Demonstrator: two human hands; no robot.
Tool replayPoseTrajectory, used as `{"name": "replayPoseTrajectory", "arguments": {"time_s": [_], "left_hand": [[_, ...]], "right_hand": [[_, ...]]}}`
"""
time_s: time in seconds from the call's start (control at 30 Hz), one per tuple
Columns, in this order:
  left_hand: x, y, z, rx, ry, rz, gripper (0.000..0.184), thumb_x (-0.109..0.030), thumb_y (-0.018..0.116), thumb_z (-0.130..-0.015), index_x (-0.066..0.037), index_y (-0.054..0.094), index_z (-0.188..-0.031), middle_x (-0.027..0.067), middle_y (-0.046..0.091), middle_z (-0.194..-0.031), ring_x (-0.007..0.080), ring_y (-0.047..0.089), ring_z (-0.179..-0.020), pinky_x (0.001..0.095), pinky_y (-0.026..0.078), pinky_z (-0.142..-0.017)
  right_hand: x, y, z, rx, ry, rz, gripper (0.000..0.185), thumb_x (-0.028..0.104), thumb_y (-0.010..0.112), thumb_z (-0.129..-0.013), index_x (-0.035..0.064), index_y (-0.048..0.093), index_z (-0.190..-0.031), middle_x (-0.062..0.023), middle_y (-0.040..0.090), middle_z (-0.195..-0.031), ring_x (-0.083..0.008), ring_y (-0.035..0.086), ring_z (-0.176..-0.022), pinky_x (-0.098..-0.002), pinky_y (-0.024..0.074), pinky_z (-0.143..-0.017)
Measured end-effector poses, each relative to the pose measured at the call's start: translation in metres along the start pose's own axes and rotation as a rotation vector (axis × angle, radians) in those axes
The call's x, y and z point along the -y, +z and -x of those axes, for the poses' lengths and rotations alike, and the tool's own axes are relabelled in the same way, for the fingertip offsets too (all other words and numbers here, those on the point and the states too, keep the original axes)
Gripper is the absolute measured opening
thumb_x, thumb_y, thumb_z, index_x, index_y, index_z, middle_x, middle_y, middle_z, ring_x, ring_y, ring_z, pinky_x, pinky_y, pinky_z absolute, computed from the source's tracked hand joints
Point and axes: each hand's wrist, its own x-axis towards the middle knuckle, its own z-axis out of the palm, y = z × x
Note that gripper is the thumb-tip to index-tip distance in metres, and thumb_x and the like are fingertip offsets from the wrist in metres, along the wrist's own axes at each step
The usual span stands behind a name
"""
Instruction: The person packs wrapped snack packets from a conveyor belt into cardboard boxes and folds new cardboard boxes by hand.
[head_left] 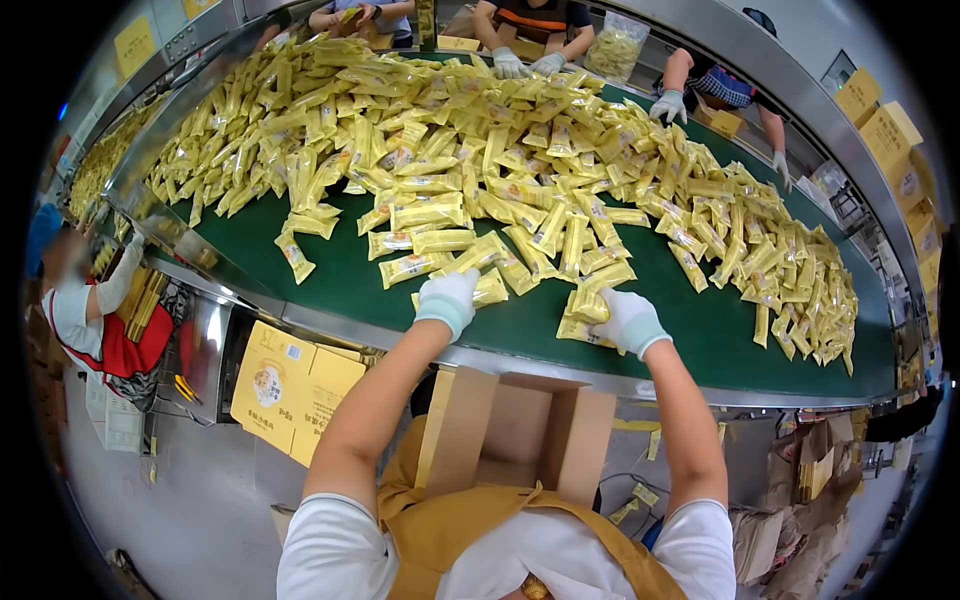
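Both my hands wear white gloves and work at the near edge of a green conveyor belt point(330, 255). My left hand point(448, 300) is curled over a yellow snack packet point(490, 290), its fingertips partly hidden. To the right, my right hand point(632, 322) closes on a small stack of yellow snack packets point(588, 306) lying on the belt. Beyond both hands spreads a large heap of the same packets point(420, 150). An open cardboard box point(460, 425) stands against my body below the belt edge, with its flaps up; its visible inside is bare.
A metal rim point(500, 368) borders the belt. Flattened yellow cartons point(285, 385) stand at left, near a co-worker in a red apron point(140, 330). Across the belt, gloved co-workers' hands point(510, 64) and a clear bag of packets point(616, 48) show. Yellow boxes point(890, 135) line the right.
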Motion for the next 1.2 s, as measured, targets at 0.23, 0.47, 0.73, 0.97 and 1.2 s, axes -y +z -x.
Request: {"name": "replayPoseTrajectory", "arguments": {"time_s": [0.23, 0.47, 0.73, 0.97, 1.2], "left_hand": [[0.0, -0.002, -0.001, -0.01, 0.028, -0.074, 0.046, -0.022, 0.075, -0.08, -0.013, 0.059, -0.122, 0.0127, 0.072, -0.102, 0.0313, 0.071, -0.097, 0.042, 0.056, -0.083], [0.025, 0.057, 0.009, -0.552, 0.392, -0.34, 0.055, -0.028, 0.076, -0.078, -0.014, 0.056, -0.127, 0.0098, 0.067, -0.113, 0.0281, 0.064, -0.111, 0.0401, 0.048, -0.097], [0.025, 0.056, 0.038, -0.372, 0.431, -0.279, 0.1, -0.057, 0.076, -0.075, -0.004, 0.036, -0.15, 0.0182, 0.051, -0.136, 0.032, 0.042, -0.136, 0.0465, 0.03, -0.115], [0.017, 0.019, 0.036, -0.187, 0.335, -0.226, 0.108, -0.06, 0.081, -0.069, -0.001, 0.037, -0.148, 0.0153, 0.052, -0.131, 0.0317, 0.047, -0.128, 0.0421, 0.036, -0.107], [0.024, 0.032, 0.036, -0.13, 0.295, -0.086, 0.109, -0.062, 0.082, -0.066, 0.001, 0.041, -0.145, 0.018, 0.054, -0.131, 0.0344, 0.048, -0.128, 0.0418, 0.037, -0.11]], "right_hand": [[-0.003, 0.081, 0.004, -0.38, -0.175, 0.199, 0.016, 0.01, 0.065, -0.081, 0.0086, 0.06, -0.096, -0.0119, 0.064, -0.088, -0.0309, 0.066, -0.087, -0.0419, 0.055, -0.077], [-0.034, 0.102, 0.025, -0.779, -0.288, 0.249, 0.02, 0.011, 0.059, -0.082, 0.0079, 0.06, -0.102, -0.0077, 0.059, -0.09, -0.0263, 0.061, -0.092, -0.0431, 0.0466, -0.093], [-0.04, 0.103, 0.061, -0.519, -0.313, -0.017, 0.092, 0.042, 0.079, -0.075, -0.0033, 0.04, -0.144, -0.0219, 0.05, -0.131, -0.0399, 0.046, -0.126, -0.0511, 0.0358, -0.11], [-0.031, 0.058, 0.049, -0.171, -0.101, 0.145, 0.105, 0.057, 0.086, -0.056, 0.0021, 0.051, -0.138, -0.0163, 0.054, -0.125, -0.0331, 0.05, -0.115, -0.0438, 0.0403, -0.1], [-0.041, 0.038, 0.024, -0.333, -0.274, 0.009, 0.089, 0.056, 0.085, -0.055, 0.0018, 0.062, -0.121, -0.022, 0.051, -0.13, -0.0429, 0.045, -0.123, -0.0474, 0.0358, -0.11]]}}
